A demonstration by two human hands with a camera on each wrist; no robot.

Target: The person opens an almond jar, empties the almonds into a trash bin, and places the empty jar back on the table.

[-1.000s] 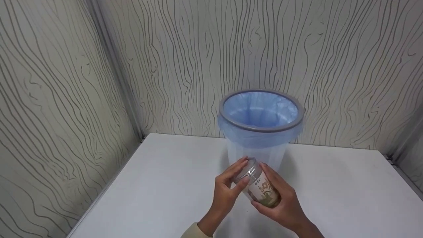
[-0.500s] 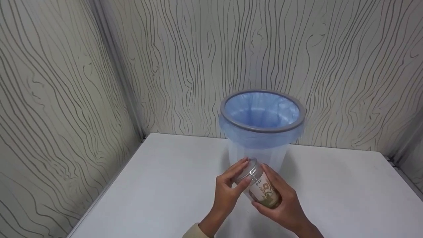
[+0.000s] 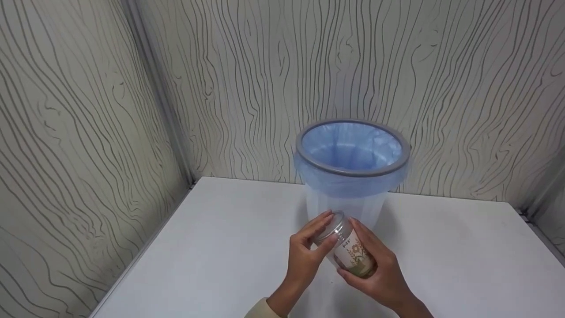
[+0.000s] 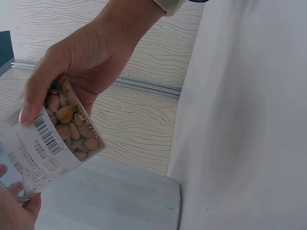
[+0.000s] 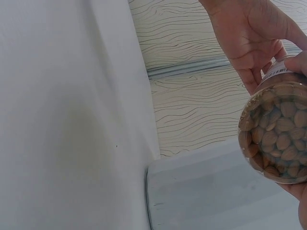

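Observation:
A clear jar (image 3: 353,257) with a white flower-print label is held tilted between both hands, in front of the bin. My left hand (image 3: 304,254) grips the see-through upper end, fingers along one side and thumb across the other. The right hand (image 3: 380,267) wraps round the lower, labelled part. In the left wrist view, almonds (image 4: 72,124) fill the lower part, and a barcode (image 4: 47,134) shows on the label. The right wrist view shows the jar's round bottom (image 5: 276,139), with almonds behind it.
Just beyond the hands, a pale waste bin (image 3: 346,207) stands on the white table (image 3: 229,238), lined with a blue bag (image 3: 340,154) under a grey rim (image 3: 353,173). Wood-grain patterned panels (image 3: 247,88) enclose the table at the back and left.
Both hands keep the same hold on the jar. Bin, hands and jar all shift very slightly to the right in the head view.

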